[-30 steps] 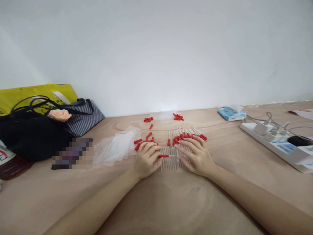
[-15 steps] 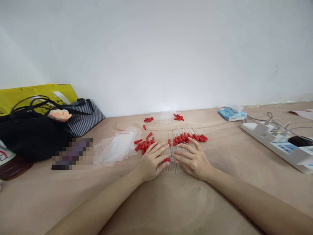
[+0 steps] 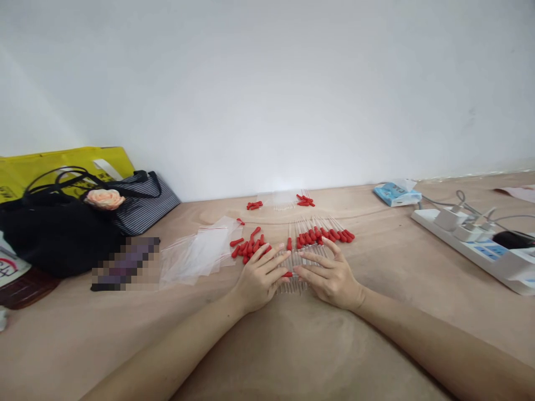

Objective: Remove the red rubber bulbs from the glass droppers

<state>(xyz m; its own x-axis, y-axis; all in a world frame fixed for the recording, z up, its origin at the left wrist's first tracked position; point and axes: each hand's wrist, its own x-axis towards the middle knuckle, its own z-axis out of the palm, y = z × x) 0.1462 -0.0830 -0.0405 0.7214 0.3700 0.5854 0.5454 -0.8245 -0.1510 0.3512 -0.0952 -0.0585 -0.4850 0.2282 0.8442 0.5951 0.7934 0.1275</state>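
Pinches a red bulb [image 3: 288, 274] in the half-curled left hand [image 3: 259, 281], over clear tubes [image 3: 292, 286]. Curls the right hand [image 3: 333, 278] loosely over the tubes' right side, with unclear grasp.

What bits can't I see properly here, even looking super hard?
All in the head view:
Red bulb between the hands: mostly hidden by the left hand.
Clear tubes: too thin to count, and the hands cover some.
Whether the right hand grips a tube: its fingers hide that.
Purplish thing: masked by blocky squares.
Pink sheet: cut off by the right edge.
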